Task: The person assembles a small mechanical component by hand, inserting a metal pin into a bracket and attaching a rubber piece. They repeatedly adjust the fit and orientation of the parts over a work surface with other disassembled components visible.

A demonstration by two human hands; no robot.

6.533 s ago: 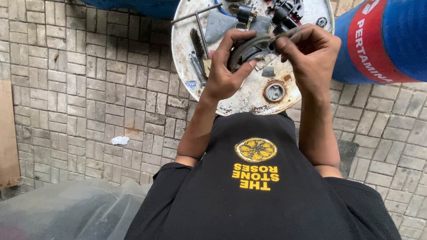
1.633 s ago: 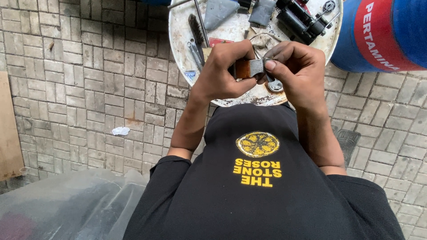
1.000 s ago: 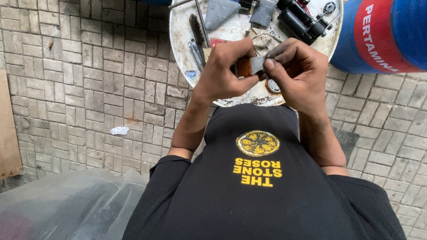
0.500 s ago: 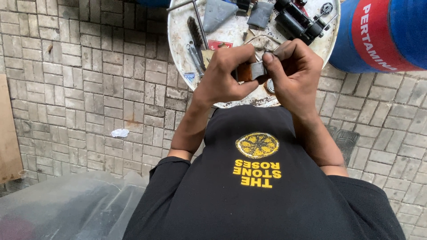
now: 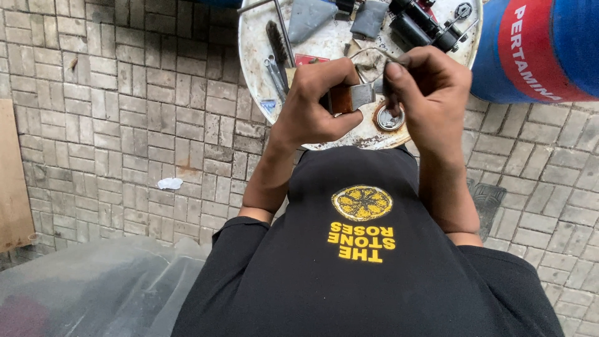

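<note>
Between both hands' fingers [image 5: 342, 73], rusty part [image 5: 349, 98]

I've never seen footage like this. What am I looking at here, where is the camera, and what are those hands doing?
There is no machine here: a camera worn on a person's head looks straight down, so you see their black shirt and both bare hands. The left hand grips a small brown and grey block-shaped part. The right hand pinches something thin beside it, and a bent wire arcs above; just what the fingers hold is too small to tell. Below the hands is a round, worn white drum top used as a workbench. On it lie wrenches, a wire brush, grey cloths, dark cylindrical parts and a small round cap. A blue and red drum stands beside it on brick paving.
</note>
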